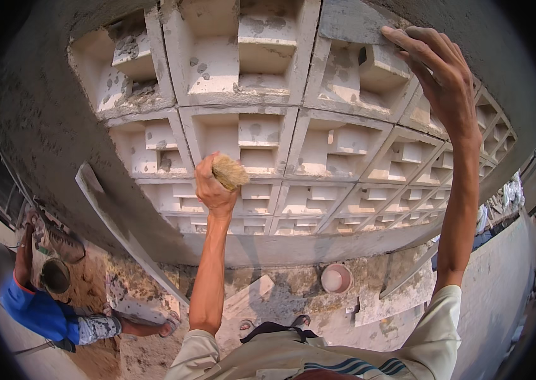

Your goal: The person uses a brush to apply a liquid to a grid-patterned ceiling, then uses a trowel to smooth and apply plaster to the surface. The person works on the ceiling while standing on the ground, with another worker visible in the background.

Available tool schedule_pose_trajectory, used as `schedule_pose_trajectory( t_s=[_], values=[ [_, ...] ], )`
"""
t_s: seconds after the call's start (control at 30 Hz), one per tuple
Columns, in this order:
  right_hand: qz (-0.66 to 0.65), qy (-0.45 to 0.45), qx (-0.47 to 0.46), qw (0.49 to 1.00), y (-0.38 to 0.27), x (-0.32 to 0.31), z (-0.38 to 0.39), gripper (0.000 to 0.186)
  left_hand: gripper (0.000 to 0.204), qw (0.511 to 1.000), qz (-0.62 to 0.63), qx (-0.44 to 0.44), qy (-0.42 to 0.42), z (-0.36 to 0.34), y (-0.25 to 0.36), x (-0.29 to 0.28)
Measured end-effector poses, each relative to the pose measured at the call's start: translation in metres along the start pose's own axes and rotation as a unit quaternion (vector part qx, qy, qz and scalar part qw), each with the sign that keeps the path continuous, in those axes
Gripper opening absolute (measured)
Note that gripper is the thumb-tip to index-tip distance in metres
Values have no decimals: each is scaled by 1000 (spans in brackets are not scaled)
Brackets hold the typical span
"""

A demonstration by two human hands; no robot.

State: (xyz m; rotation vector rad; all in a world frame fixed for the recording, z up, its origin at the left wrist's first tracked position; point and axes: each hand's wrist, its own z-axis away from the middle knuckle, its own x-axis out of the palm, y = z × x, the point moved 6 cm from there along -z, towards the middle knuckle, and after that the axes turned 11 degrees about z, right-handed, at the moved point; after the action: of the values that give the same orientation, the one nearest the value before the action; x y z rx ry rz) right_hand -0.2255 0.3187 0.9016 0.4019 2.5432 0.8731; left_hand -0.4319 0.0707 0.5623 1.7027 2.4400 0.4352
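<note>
L hand [214, 189] is clamped on a tan sponge-like wad [230, 173], which pokes out on its R side, long axis apparently slanting down-right; so wad's w/ L hand, well apart from R hand [440, 66]. R hand's up & right of L, fingers stretched out, tips at the right end of a grey flat piece [351, 22]; can't tell if it's gripped or just touched. That piece lies up-right of L hand, just left of R hand, against the block lattice [330, 144] behind both. Nothing seen btwn wad & blocks. Leaning plank [116, 221] stands left of & below L hand; bucket [336, 278] below-right of it; co-worker in blue [37, 310] far lower left, beyond plank.
</note>
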Motion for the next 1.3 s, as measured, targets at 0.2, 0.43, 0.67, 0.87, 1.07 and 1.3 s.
schedule_pose_trajectory(
  t_s=[0.2,0.43,0.67,0.87,1.07,1.3],
  values=[
    [-54,84,41,994,7,-2,18,46,72,1000,1,1,-2,0,1,0],
    [40,182,26,982,23,9,-3,48,71,1000,-4,8,-1,-2,3,0],
    [7,143,-12,990,22,32,18,51,70,1000,1,2,-3,0,2,1],
    [-20,195,27,980,24,29,2,45,71,1000,-6,3,0,1,0,0],
    [8,225,50,973,20,26,10,46,72,1000,-9,10,0,2,0,1],
    [-28,76,23,996,-23,23,61,56,74,1000,-10,8,2,3,-1,4]
  ],
)
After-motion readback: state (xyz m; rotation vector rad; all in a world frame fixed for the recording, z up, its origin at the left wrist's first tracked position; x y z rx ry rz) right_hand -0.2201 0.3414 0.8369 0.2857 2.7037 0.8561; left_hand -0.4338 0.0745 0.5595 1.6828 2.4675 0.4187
